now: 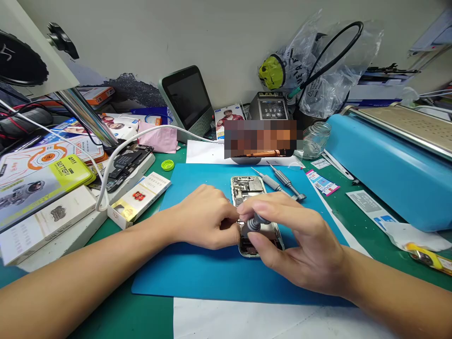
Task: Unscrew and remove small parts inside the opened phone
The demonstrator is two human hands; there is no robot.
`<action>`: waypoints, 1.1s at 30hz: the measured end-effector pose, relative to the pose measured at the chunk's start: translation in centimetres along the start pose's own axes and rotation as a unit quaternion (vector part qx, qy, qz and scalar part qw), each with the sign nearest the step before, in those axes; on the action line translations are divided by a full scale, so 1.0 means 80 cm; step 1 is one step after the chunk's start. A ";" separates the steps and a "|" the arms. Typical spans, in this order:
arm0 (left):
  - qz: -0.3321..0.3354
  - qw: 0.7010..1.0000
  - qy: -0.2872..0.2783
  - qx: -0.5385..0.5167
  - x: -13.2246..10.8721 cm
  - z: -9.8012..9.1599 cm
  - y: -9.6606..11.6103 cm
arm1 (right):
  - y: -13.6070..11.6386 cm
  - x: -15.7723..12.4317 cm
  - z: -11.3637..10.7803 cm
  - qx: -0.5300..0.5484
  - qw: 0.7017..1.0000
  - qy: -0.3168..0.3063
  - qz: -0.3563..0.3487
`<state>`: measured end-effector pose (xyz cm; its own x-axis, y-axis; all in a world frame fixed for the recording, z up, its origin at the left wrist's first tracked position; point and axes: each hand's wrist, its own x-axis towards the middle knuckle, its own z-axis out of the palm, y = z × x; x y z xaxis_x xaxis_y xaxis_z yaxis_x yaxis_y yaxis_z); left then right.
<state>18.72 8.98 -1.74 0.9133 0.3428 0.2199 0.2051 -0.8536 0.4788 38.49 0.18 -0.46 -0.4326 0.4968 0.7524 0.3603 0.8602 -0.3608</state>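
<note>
An opened smartphone lies on a blue work mat, its inner boards and metal parts showing. My right hand is above its lower half, the thumb and fingers closed round a grey precision screwdriver. The screwdriver is held upright over the phone; its tip is hidden. My left hand rests at the phone's left edge with its fingers curled in. What those fingers grip, if anything, cannot be made out. Two more precision screwdrivers lie on the mat just beyond my right hand.
Boxes and a white cable crowd the left side, beneath a metal stand pole. Behind the mat stand a smart display and a propped, blurred screen. A blue machine and glass jar are at right.
</note>
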 end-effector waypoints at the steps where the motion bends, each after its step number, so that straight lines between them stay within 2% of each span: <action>1: -0.001 1.000 -0.002 0.000 0.000 0.000 0.000 | 0.000 0.000 0.000 0.003 1.000 0.000 0.004; 8: -0.013 1.000 -0.006 0.006 0.002 -0.002 0.003 | 0.003 -0.004 0.002 0.024 1.000 -0.013 0.008; 15: -0.016 1.000 -0.015 0.010 0.002 -0.002 0.003 | 0.010 -0.019 0.006 0.056 0.997 -0.001 0.054; 21: -0.010 1.000 -0.013 0.004 0.002 -0.003 0.003 | 0.005 -0.018 0.006 0.068 0.993 0.007 0.096; 28: 0.000 1.000 0.005 -0.027 0.000 -0.003 0.003 | 0.004 -0.012 0.007 0.080 0.991 0.034 0.098; 33: 0.011 0.998 0.039 -0.051 -0.003 -0.004 0.005 | 0.006 -0.011 0.003 0.090 0.988 0.064 0.111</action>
<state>18.48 8.66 -1.29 0.8864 0.3565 0.2952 0.1437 -0.8182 0.5567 38.80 0.18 -1.43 -0.2479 0.6671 0.7026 0.2769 0.7437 -0.6084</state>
